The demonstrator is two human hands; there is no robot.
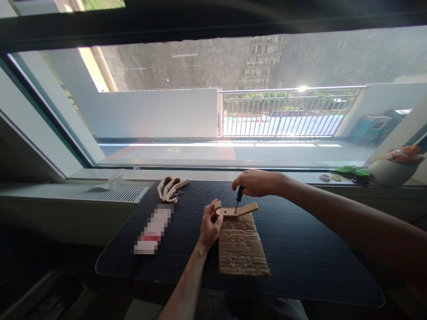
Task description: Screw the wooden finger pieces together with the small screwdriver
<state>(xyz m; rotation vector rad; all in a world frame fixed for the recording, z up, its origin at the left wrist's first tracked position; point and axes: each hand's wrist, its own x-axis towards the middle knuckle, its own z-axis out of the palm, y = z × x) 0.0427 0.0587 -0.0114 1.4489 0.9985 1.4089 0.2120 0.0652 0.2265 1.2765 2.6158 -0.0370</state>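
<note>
My right hand [255,182] is closed around the dark handle of a screwdriver [239,195], which points down. Its tip meets a screw [235,212] in a light wooden hook [245,209]; a second dark hole shows to the left of it. The hook lies across the far end of a brown corrugated cardboard block [242,244], whose top is pitted with many small holes. With fingers and thumb, my left hand [211,226] grips the curved left end of the hook.
Several more wooden hooks [167,189] lie at the table's far left, with loose screws [179,193] beside them. Nearer is a blurred white-and-red strip [153,231]. Tape rolls [325,177], a green cloth [350,171] and a round pot [393,172] sit on the windowsill.
</note>
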